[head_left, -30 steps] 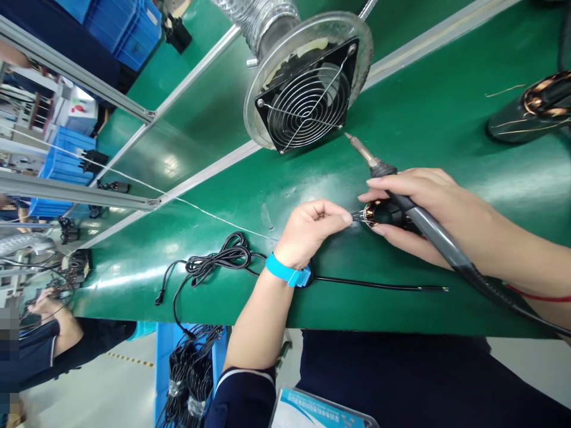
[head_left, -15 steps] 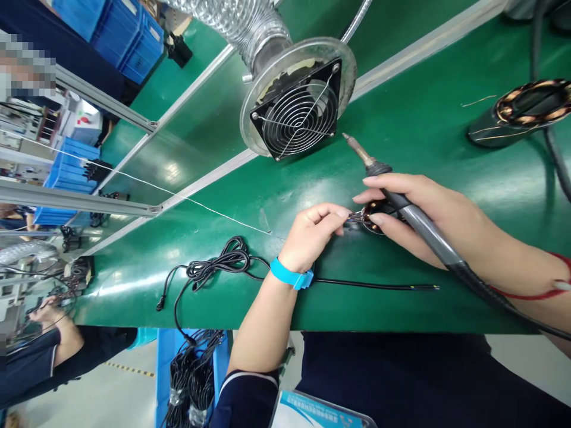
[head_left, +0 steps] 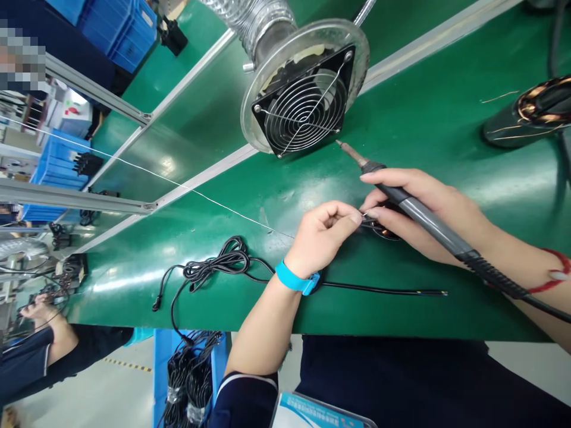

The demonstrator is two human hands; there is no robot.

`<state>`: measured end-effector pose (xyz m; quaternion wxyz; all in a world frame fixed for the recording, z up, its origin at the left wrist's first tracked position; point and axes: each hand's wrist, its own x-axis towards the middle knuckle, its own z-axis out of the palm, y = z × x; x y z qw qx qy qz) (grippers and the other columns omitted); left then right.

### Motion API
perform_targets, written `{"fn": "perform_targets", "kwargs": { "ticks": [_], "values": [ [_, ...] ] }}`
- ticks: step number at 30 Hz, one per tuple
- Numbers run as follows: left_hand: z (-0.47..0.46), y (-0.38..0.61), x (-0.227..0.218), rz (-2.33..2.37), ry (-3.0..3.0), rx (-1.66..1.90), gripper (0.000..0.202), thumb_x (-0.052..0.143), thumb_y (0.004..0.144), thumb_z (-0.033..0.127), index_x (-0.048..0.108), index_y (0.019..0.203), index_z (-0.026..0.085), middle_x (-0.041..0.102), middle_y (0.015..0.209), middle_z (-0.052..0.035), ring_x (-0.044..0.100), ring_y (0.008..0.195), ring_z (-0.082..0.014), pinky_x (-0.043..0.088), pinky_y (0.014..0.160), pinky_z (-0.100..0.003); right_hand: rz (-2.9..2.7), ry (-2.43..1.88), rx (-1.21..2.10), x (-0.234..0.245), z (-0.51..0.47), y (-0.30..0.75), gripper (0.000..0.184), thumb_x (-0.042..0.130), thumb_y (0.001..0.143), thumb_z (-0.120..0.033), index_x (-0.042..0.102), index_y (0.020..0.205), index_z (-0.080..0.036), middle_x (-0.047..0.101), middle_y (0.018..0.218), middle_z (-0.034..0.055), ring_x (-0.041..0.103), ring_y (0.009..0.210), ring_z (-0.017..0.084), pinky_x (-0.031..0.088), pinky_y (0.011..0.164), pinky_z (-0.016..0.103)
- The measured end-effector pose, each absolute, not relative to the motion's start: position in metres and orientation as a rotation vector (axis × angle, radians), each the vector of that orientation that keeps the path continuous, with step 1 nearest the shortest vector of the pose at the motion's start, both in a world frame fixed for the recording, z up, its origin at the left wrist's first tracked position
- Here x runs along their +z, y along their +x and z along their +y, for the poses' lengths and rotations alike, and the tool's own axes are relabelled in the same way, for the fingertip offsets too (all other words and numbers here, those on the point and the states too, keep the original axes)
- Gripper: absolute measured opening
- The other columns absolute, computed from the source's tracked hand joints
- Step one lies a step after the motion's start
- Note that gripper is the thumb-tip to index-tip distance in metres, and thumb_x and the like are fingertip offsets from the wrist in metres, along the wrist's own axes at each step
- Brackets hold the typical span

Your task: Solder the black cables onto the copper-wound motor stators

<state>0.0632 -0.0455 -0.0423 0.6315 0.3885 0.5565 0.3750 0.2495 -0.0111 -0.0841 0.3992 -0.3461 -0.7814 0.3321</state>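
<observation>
My left hand (head_left: 323, 235), with a blue wrist strap (head_left: 295, 278), is closed in a pinch on thin wires at the edge of a small dark motor part with copper winding (head_left: 384, 229). My right hand (head_left: 422, 211) rests over that part and carries a soldering iron (head_left: 414, 208) across its fingers, tip pointing up-left toward the fan. The part is mostly hidden under my fingers. A black cable (head_left: 383, 290) lies on the green belt (head_left: 428, 107) below both hands.
A fume-extraction fan (head_left: 306, 98) on a flexible duct stands just behind my hands. Another wound motor part (head_left: 530, 116) lies at the far right. A coiled black cable (head_left: 218, 261) lies at the left. Another person's arm (head_left: 40, 333) is at the lower left. Blue crates stand behind.
My left hand has slid slightly right and closed tighter against my right fingers. The soldering iron has tilted lower, and my right fingers now cover more of the motor part.
</observation>
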Motion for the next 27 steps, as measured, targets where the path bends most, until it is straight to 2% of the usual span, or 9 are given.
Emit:
{"fn": "perform_targets", "kwargs": {
  "ticks": [3, 9, 16, 22, 27],
  "values": [
    [-0.046, 0.064, -0.042, 1.309, 0.902, 0.865, 0.032, 0.084, 0.081, 0.028, 0.057, 0.067, 0.018, 0.046, 0.054, 0.008, 0.037, 0.051, -0.0048, 0.029, 0.05, -0.022, -1.959, -0.917, 0.749, -0.08, -0.017, 0.245, 0.039, 0.059, 0.1, -0.021, 0.059, 0.138, -0.032, 0.074, 0.097, -0.0023, 0.073, 0.077, 0.016, 0.061, 0.071, 0.026],
    [-0.048, 0.063, -0.043, 1.336, 0.887, 0.869, 0.022, 0.07, 0.081, 0.013, 0.054, 0.067, 0.019, 0.044, 0.054, 0.0089, 0.035, 0.051, -0.0054, 0.031, 0.053, -0.021, -1.953, -0.987, 0.648, -0.081, -0.023, 0.244, 0.035, 0.059, 0.102, -0.022, 0.06, 0.136, -0.031, 0.075, 0.1, -0.0003, 0.075, 0.084, 0.017, 0.062, 0.08, 0.029],
    [-0.05, 0.067, -0.045, 1.338, 0.926, 0.935, 0.014, 0.07, 0.083, 0.02, 0.062, 0.072, 0.019, 0.05, 0.059, 0.0062, 0.038, 0.055, -0.0076, 0.034, 0.056, -0.024, -1.904, -0.974, 0.746, -0.085, -0.023, 0.241, 0.039, 0.061, 0.1, -0.021, 0.059, 0.138, -0.03, 0.073, 0.098, -0.0014, 0.073, 0.083, 0.016, 0.062, 0.079, 0.027],
    [-0.046, 0.065, -0.05, 1.358, 0.971, 0.906, 0.019, 0.062, 0.087, 0.014, 0.064, 0.068, 0.018, 0.061, 0.066, 0.0026, 0.053, 0.065, -0.0099, 0.045, 0.069, -0.025, -1.925, -0.949, 0.679, -0.083, -0.025, 0.241, 0.034, 0.057, 0.104, -0.023, 0.058, 0.137, -0.029, 0.074, 0.105, 0.0, 0.073, 0.088, 0.015, 0.061, 0.083, 0.027],
    [-0.045, 0.059, -0.051, 1.283, 0.907, 0.865, 0.017, 0.066, 0.091, 0.026, 0.069, 0.077, 0.018, 0.058, 0.064, 0.0036, 0.053, 0.063, -0.0094, 0.047, 0.071, -0.024, -1.91, -0.969, 0.666, -0.083, -0.025, 0.242, 0.033, 0.058, 0.104, -0.024, 0.059, 0.137, -0.027, 0.074, 0.104, 0.0003, 0.073, 0.084, 0.015, 0.061, 0.079, 0.026]
  ]
}}
